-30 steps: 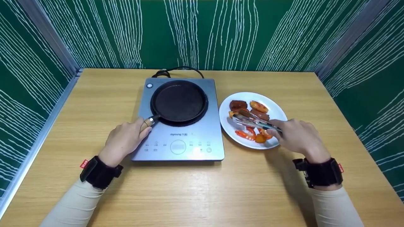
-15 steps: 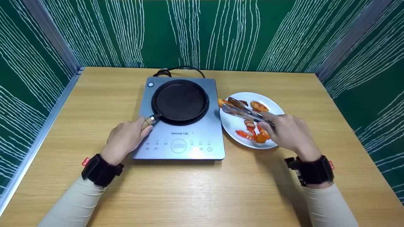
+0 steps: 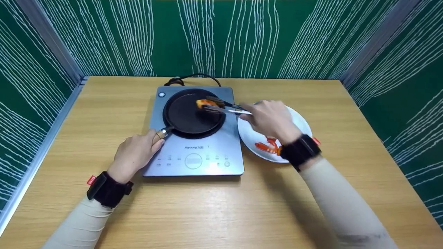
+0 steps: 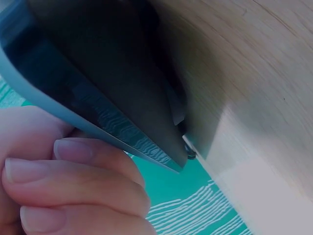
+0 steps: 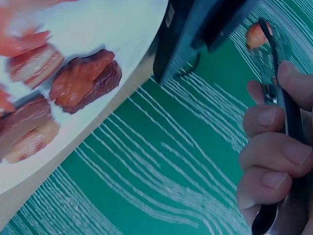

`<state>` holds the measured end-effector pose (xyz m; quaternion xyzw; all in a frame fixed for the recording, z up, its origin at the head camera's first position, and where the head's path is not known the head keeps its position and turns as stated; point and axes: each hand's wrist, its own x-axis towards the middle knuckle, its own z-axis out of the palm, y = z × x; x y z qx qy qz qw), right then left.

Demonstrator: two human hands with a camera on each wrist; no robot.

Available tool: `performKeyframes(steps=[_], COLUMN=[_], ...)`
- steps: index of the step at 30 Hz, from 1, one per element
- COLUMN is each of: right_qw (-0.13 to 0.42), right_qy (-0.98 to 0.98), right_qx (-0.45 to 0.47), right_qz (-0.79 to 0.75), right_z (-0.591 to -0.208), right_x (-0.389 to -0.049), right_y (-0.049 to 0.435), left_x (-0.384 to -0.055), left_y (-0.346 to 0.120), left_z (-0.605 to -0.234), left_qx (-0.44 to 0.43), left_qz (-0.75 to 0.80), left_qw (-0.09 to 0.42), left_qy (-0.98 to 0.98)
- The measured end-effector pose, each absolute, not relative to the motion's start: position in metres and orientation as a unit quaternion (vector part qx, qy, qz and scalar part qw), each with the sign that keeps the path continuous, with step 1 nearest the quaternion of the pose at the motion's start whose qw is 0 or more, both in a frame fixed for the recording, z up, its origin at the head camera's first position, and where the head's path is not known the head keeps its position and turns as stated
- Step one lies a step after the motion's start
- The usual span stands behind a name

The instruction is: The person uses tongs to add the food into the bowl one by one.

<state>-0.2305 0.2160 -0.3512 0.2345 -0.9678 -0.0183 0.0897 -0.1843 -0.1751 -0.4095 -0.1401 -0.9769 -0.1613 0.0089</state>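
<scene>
My left hand (image 3: pixel 135 152) grips the wooden handle (image 3: pixel 160 135) of a black frying pan (image 3: pixel 188 116), which sits on a silver induction cooker (image 3: pixel 197 148). Curled fingers (image 4: pixel 83 186) of that hand show beside the cooker's edge in the left wrist view. With my right hand (image 3: pixel 271 117) I hold metal tongs (image 3: pixel 230 110) over the pan's right side. Between the tong tips is a small orange-yellow piece of food (image 3: pixel 204 103), also seen in the right wrist view; its kind is unclear. Whether it touches the pan I cannot tell.
A white plate (image 3: pixel 301 126) right of the cooker bears red shrimp (image 3: pixel 266 147) and browned meat pieces (image 5: pixel 85 81), partly hidden by my right arm. A black cord (image 3: pixel 200 74) lies behind the cooker. Green patterned panels (image 3: pixel 242 38) enclose the wooden table (image 3: pixel 193 214).
My right hand has moved left from the plate, carrying the orange-yellow food piece in the tongs over the pan. The left hand and the pan have stayed in place.
</scene>
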Motion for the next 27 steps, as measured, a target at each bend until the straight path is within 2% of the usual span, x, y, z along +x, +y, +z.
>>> performKeyframes(steps=[12,27], right_qw=[0.082,0.091], right_qy=[-0.962,-0.957], right_qx=[0.251,0.263], right_qz=[-0.069,-0.085], right_z=[-0.356,-0.356], right_x=[-0.285,-0.301], right_y=[0.164,0.145], left_x=[-0.186,-0.187], left_y=[-0.176,-0.176], left_z=[-0.412,-0.412], left_qx=[-0.141,-0.14], left_qz=[-0.154,-0.157], left_qw=[0.01,0.016], left_qy=[-0.978,-0.977])
